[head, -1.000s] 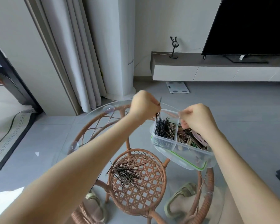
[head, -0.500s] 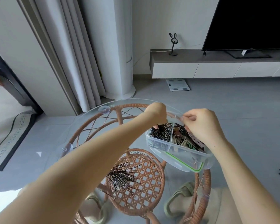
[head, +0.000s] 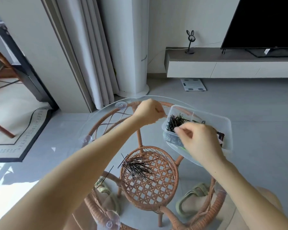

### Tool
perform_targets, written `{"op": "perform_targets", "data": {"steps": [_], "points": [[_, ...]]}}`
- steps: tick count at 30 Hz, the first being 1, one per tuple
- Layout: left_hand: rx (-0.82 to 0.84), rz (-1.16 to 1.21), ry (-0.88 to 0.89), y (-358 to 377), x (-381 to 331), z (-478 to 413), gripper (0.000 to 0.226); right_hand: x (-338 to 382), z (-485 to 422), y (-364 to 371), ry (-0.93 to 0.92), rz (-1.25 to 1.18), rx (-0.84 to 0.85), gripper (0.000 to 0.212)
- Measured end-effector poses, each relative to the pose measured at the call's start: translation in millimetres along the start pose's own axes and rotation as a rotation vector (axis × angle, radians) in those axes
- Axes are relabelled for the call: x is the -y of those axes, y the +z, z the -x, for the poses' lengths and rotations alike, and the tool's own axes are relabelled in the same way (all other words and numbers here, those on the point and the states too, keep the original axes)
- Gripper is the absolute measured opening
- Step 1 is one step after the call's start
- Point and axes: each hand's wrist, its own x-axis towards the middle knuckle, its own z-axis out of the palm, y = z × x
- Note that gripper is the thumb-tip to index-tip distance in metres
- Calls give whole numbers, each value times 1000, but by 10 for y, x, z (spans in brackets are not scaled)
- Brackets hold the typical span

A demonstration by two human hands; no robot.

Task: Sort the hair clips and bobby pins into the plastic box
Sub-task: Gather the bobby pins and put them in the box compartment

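Bobby pins (head: 137, 168) are lying in a loose black heap on the glass table top (head: 96, 123), near the person and left of the plastic box (head: 223, 128). A smaller stray bundle (head: 103, 178) is sitting just beside the heap, further left, so a good part of the sorting is judged to be remaining.

Left hand (head: 149, 113) is curling into a loose fist at the box's left end, with the fingertips closing against, or just beside, the rim. Whether a pin is being pinched cannot be told; a small brown mark is showing on the knuckles, too small to identify. The position suggests that this hand is steadying the box so that it is not sliding on the smooth glass.

Plastic box is resting on the far right part of the table top. A divider is splitting it: the left compartment is holding a tangle of sorted black pins (head: 176, 122), and the right compartment is holding the darker hair clips (head: 220, 136), mostly hidden. Keeping the two kinds apart is the reason for the divider.

Right hand (head: 199, 141) is hovering over the box's near side, with thumb and forefinger pressing together in a pinch above the pin compartment. What is being pinched is blurred and cannot be told.
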Motion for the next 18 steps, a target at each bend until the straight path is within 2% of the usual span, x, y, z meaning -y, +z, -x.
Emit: {"op": "perform_targets", "data": {"steps": [1,2,4,5,6,8,11,14,18], "points": [[58,-63,4,-47,94,109,17,18,74,71,-36,-17,125,24],[155,-154,6,-90,204,244,26,30,150,156,-56,-10,278,40],[390,-332,-50,-136,477,564,57,7,285,369,-94,112,515,76],[465,-407,-122,-133,610,742,69,-12,335,478,-109,197,577,88],[485,-463,-206,-113,729,922,74,-29,364,572,-113,268,618,98],[417,-495,-352,-36,915,1253,69,-40,377,721,-110,338,661,111],[259,-387,-476,125,1021,1626,51,39,354,878,-160,360,650,112],[136,-292,-484,269,972,1783,36,205,383,1012,-149,310,655,98],[43,67,-492,408,812,1700,20,347,436,1089,-58,161,596,78]]}}
